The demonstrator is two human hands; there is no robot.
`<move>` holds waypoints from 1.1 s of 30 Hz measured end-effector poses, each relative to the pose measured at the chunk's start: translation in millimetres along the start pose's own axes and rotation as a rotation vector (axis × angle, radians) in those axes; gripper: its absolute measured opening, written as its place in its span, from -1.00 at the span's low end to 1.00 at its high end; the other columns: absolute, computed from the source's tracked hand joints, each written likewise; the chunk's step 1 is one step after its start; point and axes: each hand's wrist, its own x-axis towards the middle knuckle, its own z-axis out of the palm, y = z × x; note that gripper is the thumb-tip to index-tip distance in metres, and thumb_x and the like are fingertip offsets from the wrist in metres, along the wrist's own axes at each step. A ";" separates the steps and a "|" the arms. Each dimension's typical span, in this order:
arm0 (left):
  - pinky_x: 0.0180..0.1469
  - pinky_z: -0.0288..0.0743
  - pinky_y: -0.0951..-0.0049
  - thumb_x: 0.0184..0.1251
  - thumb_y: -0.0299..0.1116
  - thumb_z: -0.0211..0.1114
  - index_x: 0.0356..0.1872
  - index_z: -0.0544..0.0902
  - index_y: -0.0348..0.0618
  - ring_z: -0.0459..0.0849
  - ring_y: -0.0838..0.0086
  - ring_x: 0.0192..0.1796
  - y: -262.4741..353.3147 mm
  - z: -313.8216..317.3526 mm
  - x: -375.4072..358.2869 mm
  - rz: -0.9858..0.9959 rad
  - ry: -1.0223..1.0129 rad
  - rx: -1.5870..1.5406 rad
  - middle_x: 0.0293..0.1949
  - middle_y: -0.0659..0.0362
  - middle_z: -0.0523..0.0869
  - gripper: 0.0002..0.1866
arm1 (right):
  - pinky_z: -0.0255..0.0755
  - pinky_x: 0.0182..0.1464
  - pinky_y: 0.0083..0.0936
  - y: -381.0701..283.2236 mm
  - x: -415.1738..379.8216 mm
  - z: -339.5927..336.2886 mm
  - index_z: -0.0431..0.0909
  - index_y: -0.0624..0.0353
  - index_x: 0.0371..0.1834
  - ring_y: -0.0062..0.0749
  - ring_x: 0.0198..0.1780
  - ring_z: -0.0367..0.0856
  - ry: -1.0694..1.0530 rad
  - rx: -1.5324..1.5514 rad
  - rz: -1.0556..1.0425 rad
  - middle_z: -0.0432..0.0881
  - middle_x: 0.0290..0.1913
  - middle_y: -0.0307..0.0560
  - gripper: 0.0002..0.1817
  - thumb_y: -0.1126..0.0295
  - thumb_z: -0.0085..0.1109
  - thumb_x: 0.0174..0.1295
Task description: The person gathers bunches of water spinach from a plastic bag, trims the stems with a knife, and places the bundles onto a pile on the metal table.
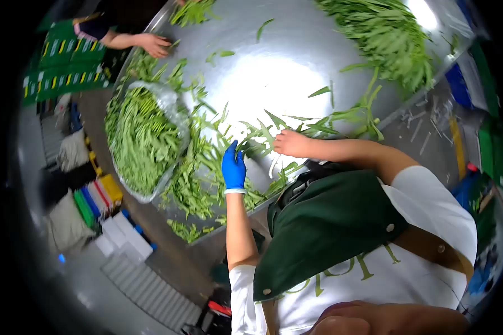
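My left hand (233,169), in a blue glove, reaches over the near edge of the metal table with its finger and thumb apart, against loose leafy greens. Close on its right is my bare right hand (290,143), fingers curled together at some long-leaved green stems (268,133) that look like water spinach. Its fingertips are partly hidden. More loose stems (193,184) lie left of my gloved hand, beside a large clear plastic bag (176,103) full of the same greens (142,139).
A big heap of greens (383,42) lies at the table's far right. Another person's hand (153,44) touches greens at the far left edge. Green crates (67,61) stand beyond. White boxes (126,237) and a roller conveyor (151,290) are on the lower left.
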 end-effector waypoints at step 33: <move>0.39 -0.03 -0.17 0.12 -0.27 0.27 -0.05 0.59 -0.10 0.30 0.04 0.36 -193.2 -38.0 -95.6 0.048 0.039 0.655 0.18 0.04 0.50 -0.66 | 0.41 0.14 -0.21 -136.6 205.6 109.7 0.41 0.31 0.21 0.10 0.08 0.49 -0.021 0.792 0.405 0.54 0.05 0.20 -0.40 0.51 0.07 -0.03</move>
